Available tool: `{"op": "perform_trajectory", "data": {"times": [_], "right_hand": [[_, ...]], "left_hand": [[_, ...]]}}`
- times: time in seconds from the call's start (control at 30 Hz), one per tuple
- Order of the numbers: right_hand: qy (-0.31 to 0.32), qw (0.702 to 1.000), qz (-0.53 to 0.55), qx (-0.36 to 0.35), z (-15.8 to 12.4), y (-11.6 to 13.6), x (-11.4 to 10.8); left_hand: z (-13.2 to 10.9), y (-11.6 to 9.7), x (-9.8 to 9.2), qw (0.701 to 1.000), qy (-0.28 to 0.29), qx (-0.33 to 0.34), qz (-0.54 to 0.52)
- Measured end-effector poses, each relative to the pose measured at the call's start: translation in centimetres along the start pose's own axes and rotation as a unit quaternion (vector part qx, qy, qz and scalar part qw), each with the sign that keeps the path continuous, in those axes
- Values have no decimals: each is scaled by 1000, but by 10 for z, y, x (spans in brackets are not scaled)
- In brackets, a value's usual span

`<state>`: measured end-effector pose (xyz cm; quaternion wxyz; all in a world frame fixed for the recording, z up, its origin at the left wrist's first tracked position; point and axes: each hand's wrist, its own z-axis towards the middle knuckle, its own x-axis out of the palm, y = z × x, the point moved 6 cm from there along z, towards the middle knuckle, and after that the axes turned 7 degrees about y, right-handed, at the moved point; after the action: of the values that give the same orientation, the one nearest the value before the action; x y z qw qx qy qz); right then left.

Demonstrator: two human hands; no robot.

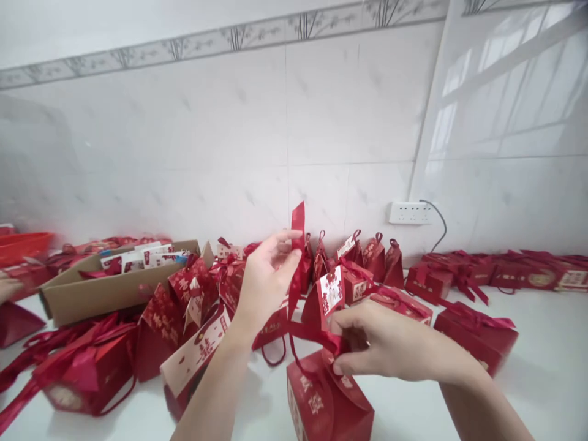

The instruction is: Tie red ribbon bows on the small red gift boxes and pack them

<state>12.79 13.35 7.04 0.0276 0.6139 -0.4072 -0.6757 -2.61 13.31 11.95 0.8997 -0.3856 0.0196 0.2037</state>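
A red ribbon (298,222) stands up from between the thumb and fingers of my left hand (271,278), its end pointing at the wall. Lower down, my right hand (374,340) pinches another stretch of the same red ribbon just above a red gift box (328,398). Gold characters mark the box, and its curved top flaps are folded over. A thin red cord handle loops up at its left side. My right fingers hide part of the box top; whether they touch it I cannot tell.
Left stands a cardboard tray (92,303) with printed cards. Several red boxes crowd around, among them a ribboned box (92,367) and a right-hand box (478,334). Small triangular boxes line the tiled wall under a power strip (410,213). Another person's hand (9,288) shows at the left edge.
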Motion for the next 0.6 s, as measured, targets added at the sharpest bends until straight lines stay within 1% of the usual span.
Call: {"op": "perform_trajectory", "data": {"times": [0.1,0.2,0.27,0.4,0.5,0.6], "right_hand": [[34,993,108,-15,8,-16,-5],[68,965,249,-53,10,-19,-4],[55,950,298,-79,8,-16,-7],[-5,949,298,-98,1,-14,-18],[-17,946,293,-135,-2,-15,-24],[-30,952,262,-153,-3,-21,-30]], "left_hand": [[-2,3,2,999,16,-29,-36],[-4,3,2,998,10,-40,-55],[-5,2,1,998,-7,-34,-60],[-5,0,1,998,-17,-26,-58],[-5,-1,4,998,-6,-26,-57],[-5,-2,6,998,2,-24,-51]]}}
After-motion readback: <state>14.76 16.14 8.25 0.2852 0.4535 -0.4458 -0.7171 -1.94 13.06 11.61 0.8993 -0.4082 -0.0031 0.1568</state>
